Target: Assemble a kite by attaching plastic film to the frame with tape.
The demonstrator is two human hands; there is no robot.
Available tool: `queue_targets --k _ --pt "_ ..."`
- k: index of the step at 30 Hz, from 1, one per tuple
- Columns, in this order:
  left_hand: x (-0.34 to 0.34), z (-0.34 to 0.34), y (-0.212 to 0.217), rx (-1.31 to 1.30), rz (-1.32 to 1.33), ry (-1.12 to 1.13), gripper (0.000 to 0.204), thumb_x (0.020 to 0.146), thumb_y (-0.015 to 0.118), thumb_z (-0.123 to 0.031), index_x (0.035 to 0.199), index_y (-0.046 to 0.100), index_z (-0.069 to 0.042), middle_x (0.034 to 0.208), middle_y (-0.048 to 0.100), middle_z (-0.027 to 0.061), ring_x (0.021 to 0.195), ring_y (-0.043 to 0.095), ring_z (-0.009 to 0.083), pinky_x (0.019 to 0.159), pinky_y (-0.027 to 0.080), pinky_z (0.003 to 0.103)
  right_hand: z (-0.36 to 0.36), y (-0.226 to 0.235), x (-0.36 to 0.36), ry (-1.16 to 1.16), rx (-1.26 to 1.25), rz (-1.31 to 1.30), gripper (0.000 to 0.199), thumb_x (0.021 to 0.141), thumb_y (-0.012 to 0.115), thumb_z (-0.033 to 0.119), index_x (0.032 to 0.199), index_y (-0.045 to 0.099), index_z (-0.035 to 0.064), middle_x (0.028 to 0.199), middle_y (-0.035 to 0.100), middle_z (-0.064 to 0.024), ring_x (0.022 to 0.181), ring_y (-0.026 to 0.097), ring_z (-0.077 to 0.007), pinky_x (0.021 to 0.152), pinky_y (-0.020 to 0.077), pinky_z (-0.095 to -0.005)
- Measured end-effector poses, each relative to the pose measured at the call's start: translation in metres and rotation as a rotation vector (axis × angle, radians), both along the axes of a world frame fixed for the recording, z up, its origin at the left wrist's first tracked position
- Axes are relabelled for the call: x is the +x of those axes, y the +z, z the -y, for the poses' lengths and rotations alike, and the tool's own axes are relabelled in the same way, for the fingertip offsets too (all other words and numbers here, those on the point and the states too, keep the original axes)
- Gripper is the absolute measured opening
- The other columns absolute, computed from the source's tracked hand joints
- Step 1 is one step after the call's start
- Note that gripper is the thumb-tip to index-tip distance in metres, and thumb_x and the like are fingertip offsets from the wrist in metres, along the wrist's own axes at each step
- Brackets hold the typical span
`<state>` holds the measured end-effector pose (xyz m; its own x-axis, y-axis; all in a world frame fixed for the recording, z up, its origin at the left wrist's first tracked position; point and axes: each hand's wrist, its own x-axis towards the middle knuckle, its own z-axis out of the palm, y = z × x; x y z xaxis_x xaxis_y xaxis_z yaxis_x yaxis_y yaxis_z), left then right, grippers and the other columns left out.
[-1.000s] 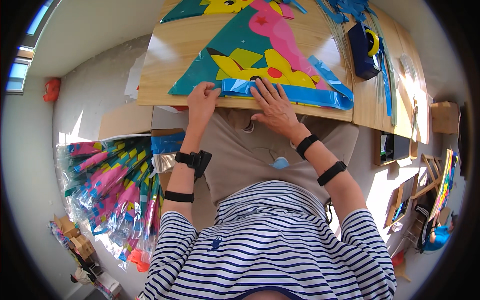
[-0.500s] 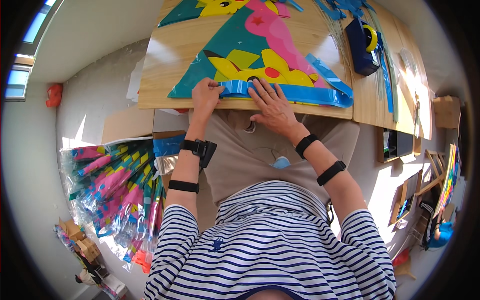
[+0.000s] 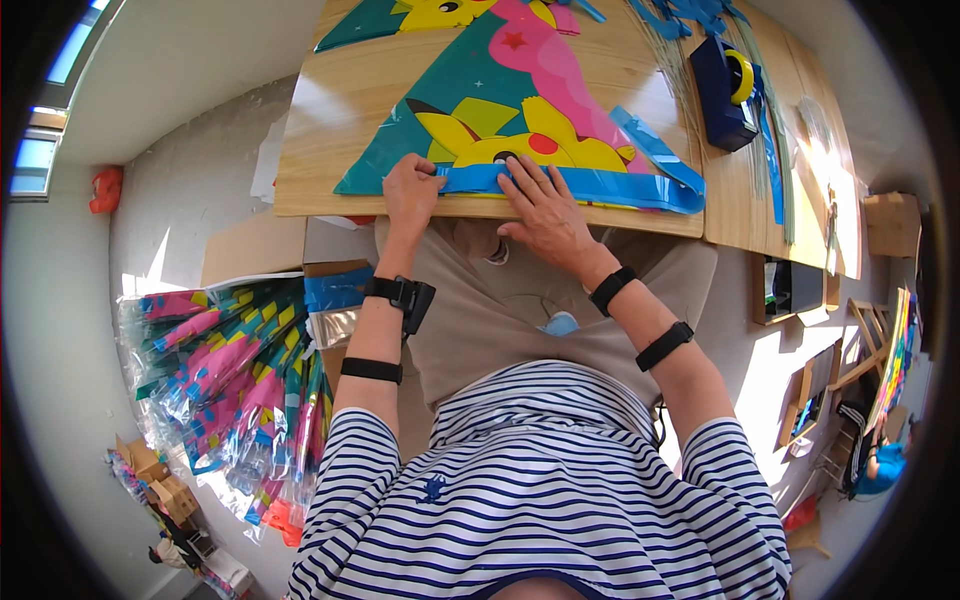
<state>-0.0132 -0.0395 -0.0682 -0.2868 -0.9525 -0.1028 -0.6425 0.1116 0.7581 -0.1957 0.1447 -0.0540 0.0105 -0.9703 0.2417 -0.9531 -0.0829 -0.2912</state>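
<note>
A triangular printed sheet (image 3: pixel 430 120), teal and pink with a yellow cartoon figure, lies on the wooden table (image 3: pixel 325 110) and looks like a kite sail. Along its near edge runs a glossy blue ribbon (image 3: pixel 610 186), which loops back on itself at the right corner. My left hand (image 3: pixel 411 190) pinches the ribbon's left end between thumb and fingers. Fingers stretched out, my right hand (image 3: pixel 550 218) presses on the ribbon near its middle, holding it down against the sheet.
To the right stands a dark blue tape dispenser (image 3: pixel 728 95) with a yellow roll, beside thin rods (image 3: pixel 790 190). Another printed sheet (image 3: pixel 360 28) lies at the far left. Below the table, at left, are bagged, folded printed sheets (image 3: pixel 230 380) and a cardboard box (image 3: pixel 255 250).
Between my hands the ribbon, which was slightly buckled and shiny, now lies flatter. Both hands stay almost where they were.
</note>
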Motion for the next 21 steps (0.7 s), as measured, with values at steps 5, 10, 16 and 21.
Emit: queue_targets --k 5,10,16,21 --pt "-0.001 -0.004 0.005 -0.046 0.009 -0.010 0.028 0.070 0.088 -0.008 0.091 0.070 -0.001 0.080 0.070 0.0104 0.073 0.067 0.0239 0.070 0.054 0.037 -0.002 0.005 0.006 -0.018 -0.021 -0.042 0.079 0.084 0.074 0.047 0.146 0.053 0.0035 0.162 0.038 -0.0151 0.153 0.030 -0.0326 0.123 0.0263 -0.0539" --pt "-0.002 -0.008 0.011 -0.102 0.038 -0.025 0.024 0.073 0.086 -0.004 0.092 0.071 0.000 0.076 0.069 0.0081 0.072 0.065 0.0192 0.068 0.053 0.034 -0.005 -0.005 0.009 -0.015 -0.037 0.016 0.085 0.081 0.078 0.045 0.148 0.049 0.0017 0.162 0.039 -0.0164 0.153 0.032 -0.0331 0.123 0.0259 -0.0535" --pt "-0.002 -0.012 0.016 -0.129 0.076 -0.024 0.028 0.072 0.087 -0.012 0.092 0.068 -0.004 0.082 0.071 0.0127 0.081 0.069 0.0336 0.074 0.054 0.043 -0.006 -0.007 0.009 -0.003 -0.048 0.014 0.088 0.078 0.081 0.041 0.149 0.048 0.0018 0.162 0.039 -0.0168 0.152 0.033 -0.0331 0.123 0.0260 -0.0523" --pt "0.000 -0.022 0.027 -0.250 0.202 -0.067 0.027 0.076 0.083 -0.011 0.096 0.065 -0.005 0.093 0.070 0.0116 0.091 0.067 0.0348 0.078 0.052 0.047 -0.006 -0.007 0.009 -0.005 -0.056 0.016 0.088 0.077 0.082 0.041 0.149 0.048 0.0021 0.162 0.040 -0.0168 0.152 0.033 -0.0332 0.123 0.0265 -0.0516"
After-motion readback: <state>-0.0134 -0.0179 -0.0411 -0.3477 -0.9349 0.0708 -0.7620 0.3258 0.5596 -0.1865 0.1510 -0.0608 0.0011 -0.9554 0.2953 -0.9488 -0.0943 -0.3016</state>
